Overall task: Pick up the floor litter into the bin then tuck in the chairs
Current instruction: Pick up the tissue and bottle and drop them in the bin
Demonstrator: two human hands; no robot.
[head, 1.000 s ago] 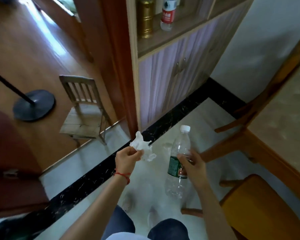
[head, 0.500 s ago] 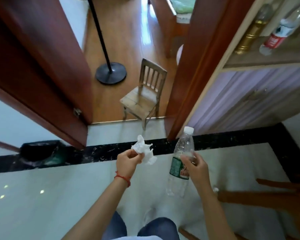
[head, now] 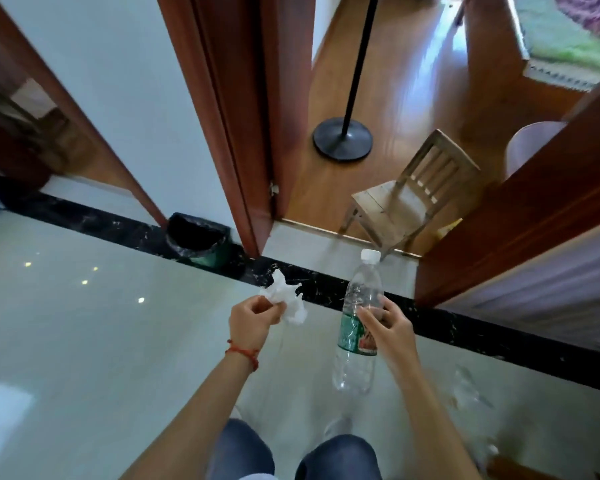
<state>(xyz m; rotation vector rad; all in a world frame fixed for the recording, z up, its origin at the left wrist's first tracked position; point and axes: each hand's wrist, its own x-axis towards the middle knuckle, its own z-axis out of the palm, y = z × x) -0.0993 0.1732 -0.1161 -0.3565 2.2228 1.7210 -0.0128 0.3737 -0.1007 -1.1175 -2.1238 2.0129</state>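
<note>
So the view's swung round and the black-lined green bin by the door frame is ahead now, left hand pinching the crumpled white tissue, right hand gripping the clear plastic bottle, so the drop looks next.

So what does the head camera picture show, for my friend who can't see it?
Looking down, a person's left hand pinches a crumpled white tissue and the right hand holds a clear plastic bottle upright. Ahead, a bin with a black liner stands by a door frame, and a small wooden chair sits in the doorway beyond.
</note>
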